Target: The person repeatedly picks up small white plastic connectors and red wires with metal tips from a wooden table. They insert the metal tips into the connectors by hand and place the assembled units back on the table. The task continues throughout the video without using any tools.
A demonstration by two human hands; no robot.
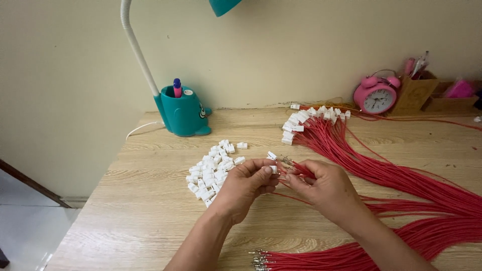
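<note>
My left hand (244,186) pinches a small white plastic connector (272,169) between thumb and fingers over the middle of the wooden desk (135,211). My right hand (323,184) holds a red wire (297,169) by its end, with the tip right at the connector. Just left of my hands lies a pile of loose white connectors (213,168). A bundle of red wires with white connectors fitted (311,120) fans out at the back right. Another bundle of bare-ended red wires (311,260) lies at the front edge.
A teal desk lamp base with pens in it (183,113) stands at the back left, with its white neck rising up. At the back right stand a pink alarm clock (375,95) and a wooden organiser (419,90). The desk's left edge drops to a white floor.
</note>
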